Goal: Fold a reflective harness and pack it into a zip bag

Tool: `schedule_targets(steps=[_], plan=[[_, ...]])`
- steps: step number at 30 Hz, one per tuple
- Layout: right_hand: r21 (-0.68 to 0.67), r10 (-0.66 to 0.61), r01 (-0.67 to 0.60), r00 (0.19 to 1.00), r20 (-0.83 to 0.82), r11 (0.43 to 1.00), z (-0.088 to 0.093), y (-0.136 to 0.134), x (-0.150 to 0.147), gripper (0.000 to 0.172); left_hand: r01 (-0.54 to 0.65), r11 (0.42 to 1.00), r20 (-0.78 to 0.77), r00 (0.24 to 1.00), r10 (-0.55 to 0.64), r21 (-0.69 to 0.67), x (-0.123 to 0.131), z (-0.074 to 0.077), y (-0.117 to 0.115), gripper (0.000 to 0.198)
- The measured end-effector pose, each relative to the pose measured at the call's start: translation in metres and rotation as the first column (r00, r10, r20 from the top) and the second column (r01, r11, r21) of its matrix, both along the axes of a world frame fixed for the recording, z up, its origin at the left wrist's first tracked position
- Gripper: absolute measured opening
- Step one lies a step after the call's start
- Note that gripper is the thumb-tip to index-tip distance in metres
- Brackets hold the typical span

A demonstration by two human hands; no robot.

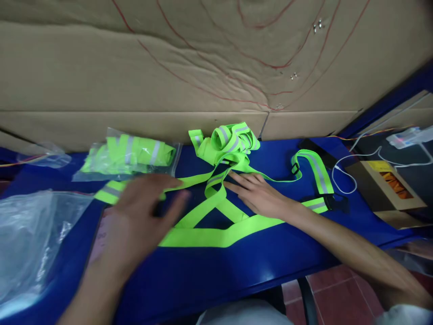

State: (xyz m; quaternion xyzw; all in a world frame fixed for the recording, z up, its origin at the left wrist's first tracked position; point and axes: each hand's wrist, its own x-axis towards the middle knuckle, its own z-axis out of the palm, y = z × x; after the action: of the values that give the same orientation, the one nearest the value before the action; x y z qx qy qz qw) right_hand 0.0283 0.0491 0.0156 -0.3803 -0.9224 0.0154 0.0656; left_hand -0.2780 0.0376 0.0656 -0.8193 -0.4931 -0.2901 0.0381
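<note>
A neon-yellow reflective strap harness (pixel 203 237) lies spread on the blue table, its bands crossing in the middle and grey stripes on some of them. My right hand (pixel 259 192) rests over the crossing straps with its fingers stretched out, touching the bands. Blurred by motion, my left hand (pixel 145 216) hovers over the harness's left end, thumb and fingers apart. A dark piece, perhaps a buckle, shows behind the left fingers. At the right end, a black buckle (pixel 333 201) and a black slider (pixel 295 168) are on the strap. Behind the hands is a bundled heap of the same webbing (pixel 233 140).
A clear bag with folded neon straps (pixel 131 151) lies at the back left. Clear plastic bags (pixel 30 234) cover the left side. A pink-screened device (pixel 101 230) is partly under my left arm. At right are a phone (pixel 318 153), a white cable (pixel 343 169) and an open cardboard box (pixel 382 189).
</note>
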Motion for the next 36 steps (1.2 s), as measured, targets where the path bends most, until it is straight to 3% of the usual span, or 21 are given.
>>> schedule_targets(steps=[1,3,4,8,12,15,18,21,25,28,32,36], plan=[[-0.019,0.008,-0.008,1.000,-0.024,1.000,0.001,-0.004,-0.001,0.052,0.134,0.988,-0.064,0.989,-0.130,0.072,0.014,-0.006,-0.003,0.026],[-0.071,0.026,-0.030,0.997,-0.068,0.997,0.001,-0.014,-0.003,0.052,0.198,0.979,-0.209,0.960,-0.184,0.049,0.037,-0.017,-0.011,0.046],[-0.101,0.034,-0.043,0.996,-0.085,0.994,0.001,-0.019,-0.003,0.054,0.201,0.979,-0.242,0.952,-0.187,0.033,0.044,-0.022,-0.014,0.044],[-0.185,0.034,-0.053,0.994,-0.107,0.981,-0.006,-0.035,0.002,0.061,0.115,0.988,-0.211,0.968,-0.135,-0.106,0.046,-0.030,-0.011,0.016],[-0.193,-0.030,0.013,0.996,-0.085,0.981,-0.012,-0.052,0.025,0.061,-0.007,0.956,-0.069,0.998,-0.013,-0.292,0.026,-0.020,0.000,0.019],[-0.194,-0.083,0.071,0.995,-0.057,0.978,-0.011,-0.067,0.048,0.062,-0.162,0.895,-0.168,0.981,0.100,-0.415,0.017,-0.015,0.003,0.017],[-0.204,-0.115,0.108,0.993,-0.023,0.973,-0.005,-0.083,0.068,0.064,-0.240,0.813,-0.348,0.936,0.049,-0.531,0.018,-0.017,0.001,0.017],[-0.192,-0.139,0.130,0.990,-0.032,0.973,0.004,-0.089,0.073,0.059,-0.194,0.806,-0.346,0.938,-0.014,-0.559,0.024,-0.025,-0.003,0.021],[-0.106,-0.102,0.091,0.989,-0.105,0.990,0.011,-0.069,0.050,0.047,-0.091,0.857,-0.194,0.981,-0.011,-0.508,0.035,-0.035,-0.005,0.038],[-0.034,-0.030,0.026,0.992,-0.126,0.999,0.008,-0.039,0.020,0.045,0.022,0.829,-0.086,0.993,-0.085,-0.559,0.041,-0.039,-0.004,0.038],[-0.069,0.119,-0.130,0.982,-0.144,0.989,-0.003,-0.008,-0.013,0.051,0.129,0.782,-0.003,0.986,-0.165,-0.610,0.045,-0.042,-0.002,0.033],[-0.141,0.120,-0.141,0.982,-0.145,0.980,-0.011,0.000,-0.027,0.053,0.092,0.877,0.079,0.995,-0.061,-0.472,0.029,-0.027,0.000,0.026]])
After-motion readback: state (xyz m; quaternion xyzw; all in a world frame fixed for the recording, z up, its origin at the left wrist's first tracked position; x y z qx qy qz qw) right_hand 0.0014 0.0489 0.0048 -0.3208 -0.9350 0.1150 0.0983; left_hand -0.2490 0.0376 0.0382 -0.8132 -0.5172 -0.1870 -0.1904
